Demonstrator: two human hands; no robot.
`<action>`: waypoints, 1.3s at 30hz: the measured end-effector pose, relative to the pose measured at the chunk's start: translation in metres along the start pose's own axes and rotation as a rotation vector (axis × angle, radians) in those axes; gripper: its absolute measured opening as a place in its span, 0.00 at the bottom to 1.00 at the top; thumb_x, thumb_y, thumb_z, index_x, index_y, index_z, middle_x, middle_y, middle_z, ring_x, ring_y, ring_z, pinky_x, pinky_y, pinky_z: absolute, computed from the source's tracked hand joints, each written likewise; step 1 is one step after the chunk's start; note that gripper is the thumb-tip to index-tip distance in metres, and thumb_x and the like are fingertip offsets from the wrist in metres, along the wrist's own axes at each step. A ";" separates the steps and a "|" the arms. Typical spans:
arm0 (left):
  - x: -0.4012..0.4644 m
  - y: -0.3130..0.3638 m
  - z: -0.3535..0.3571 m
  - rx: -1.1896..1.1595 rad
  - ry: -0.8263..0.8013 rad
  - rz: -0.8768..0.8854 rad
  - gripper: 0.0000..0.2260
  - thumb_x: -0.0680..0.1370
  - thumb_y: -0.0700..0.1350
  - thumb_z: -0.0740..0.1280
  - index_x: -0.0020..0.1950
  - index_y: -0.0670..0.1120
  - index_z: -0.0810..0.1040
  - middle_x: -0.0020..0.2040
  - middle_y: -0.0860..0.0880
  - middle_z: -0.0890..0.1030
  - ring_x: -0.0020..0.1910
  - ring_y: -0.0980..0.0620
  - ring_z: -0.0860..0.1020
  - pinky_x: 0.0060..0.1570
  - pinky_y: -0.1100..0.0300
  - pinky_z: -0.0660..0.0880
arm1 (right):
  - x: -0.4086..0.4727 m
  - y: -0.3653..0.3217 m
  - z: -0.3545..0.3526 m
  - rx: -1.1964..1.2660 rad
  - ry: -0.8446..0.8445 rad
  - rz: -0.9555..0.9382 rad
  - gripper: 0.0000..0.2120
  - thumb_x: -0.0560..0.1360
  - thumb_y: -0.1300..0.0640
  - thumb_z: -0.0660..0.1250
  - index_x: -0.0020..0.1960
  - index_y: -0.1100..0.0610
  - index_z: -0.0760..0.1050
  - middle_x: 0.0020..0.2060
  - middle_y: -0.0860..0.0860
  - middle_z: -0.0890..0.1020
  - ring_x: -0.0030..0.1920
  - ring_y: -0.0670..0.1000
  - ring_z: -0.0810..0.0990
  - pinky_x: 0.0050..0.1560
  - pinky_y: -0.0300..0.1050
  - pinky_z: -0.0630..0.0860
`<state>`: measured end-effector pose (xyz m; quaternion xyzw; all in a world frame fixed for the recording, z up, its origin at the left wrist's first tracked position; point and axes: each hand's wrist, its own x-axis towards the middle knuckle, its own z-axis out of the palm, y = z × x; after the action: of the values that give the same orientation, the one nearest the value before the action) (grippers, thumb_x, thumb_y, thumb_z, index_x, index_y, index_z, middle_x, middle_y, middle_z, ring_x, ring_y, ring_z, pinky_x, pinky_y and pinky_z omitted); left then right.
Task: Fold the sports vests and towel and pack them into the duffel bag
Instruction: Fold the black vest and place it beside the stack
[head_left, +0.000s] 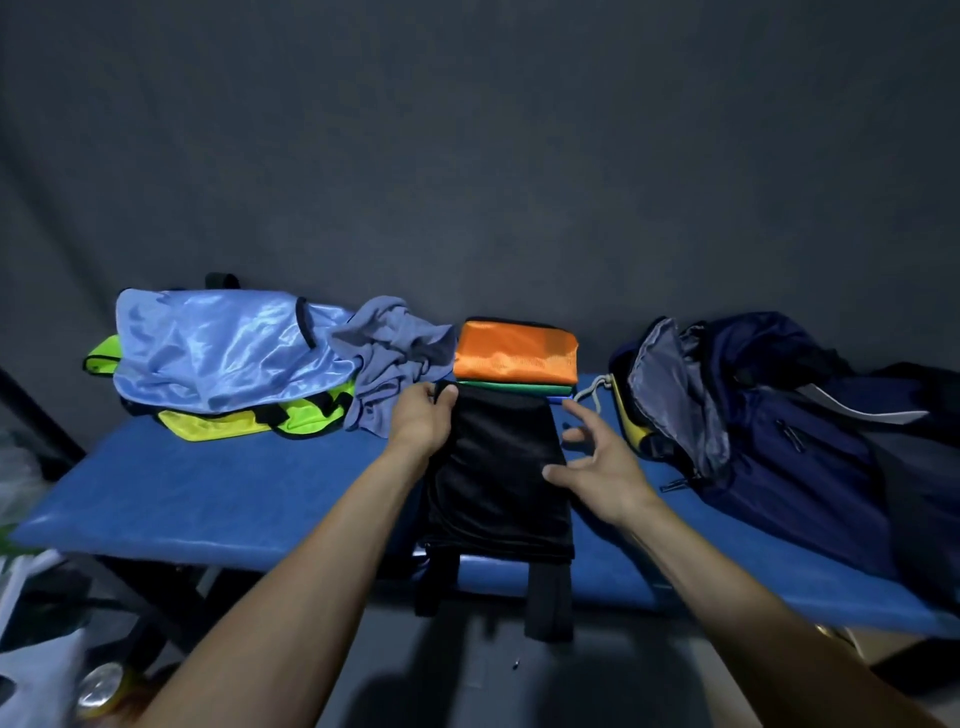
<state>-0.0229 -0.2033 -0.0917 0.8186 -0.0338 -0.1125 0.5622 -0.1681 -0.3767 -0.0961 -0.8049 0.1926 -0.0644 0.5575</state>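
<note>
A black sports vest lies lengthwise on the blue bench, its straps hanging over the front edge. My left hand grips its far left corner. My right hand hovers at the vest's right edge with fingers spread, holding nothing. Behind the vest sits a folded stack with an orange vest on top and a green one under it. At the left lie a light blue vest, neon yellow vests and a crumpled grey-blue towel. The navy duffel bag stands open at the right.
A dark curtain hangs behind the bench. Below the bench's left end are white plastic bags and a can. A white drawstring trails from the bag toward the folded stack.
</note>
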 end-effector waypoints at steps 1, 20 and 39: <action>0.000 -0.001 0.000 0.072 0.006 0.018 0.14 0.85 0.49 0.63 0.61 0.39 0.78 0.51 0.46 0.77 0.56 0.41 0.79 0.48 0.57 0.69 | 0.001 0.002 0.000 -0.086 -0.022 -0.034 0.38 0.75 0.63 0.75 0.78 0.44 0.63 0.64 0.51 0.73 0.46 0.49 0.84 0.42 0.33 0.77; -0.031 -0.042 -0.040 0.916 -0.477 0.635 0.26 0.83 0.61 0.61 0.80 0.56 0.65 0.82 0.53 0.60 0.81 0.51 0.56 0.79 0.50 0.53 | -0.015 0.011 -0.001 -0.814 -0.300 -0.516 0.23 0.85 0.42 0.51 0.78 0.44 0.66 0.79 0.44 0.61 0.79 0.47 0.58 0.77 0.49 0.59; -0.097 -0.013 -0.025 0.865 -0.836 0.540 0.22 0.87 0.53 0.51 0.82 0.61 0.56 0.82 0.62 0.55 0.82 0.58 0.46 0.81 0.46 0.42 | -0.079 0.038 0.010 -1.038 -0.251 -0.920 0.23 0.66 0.57 0.77 0.60 0.47 0.79 0.70 0.53 0.75 0.67 0.55 0.75 0.63 0.52 0.76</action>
<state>-0.1123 -0.1578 -0.0810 0.8207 -0.4956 -0.2524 0.1305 -0.2464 -0.3490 -0.1260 -0.9681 -0.2271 -0.1000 0.0358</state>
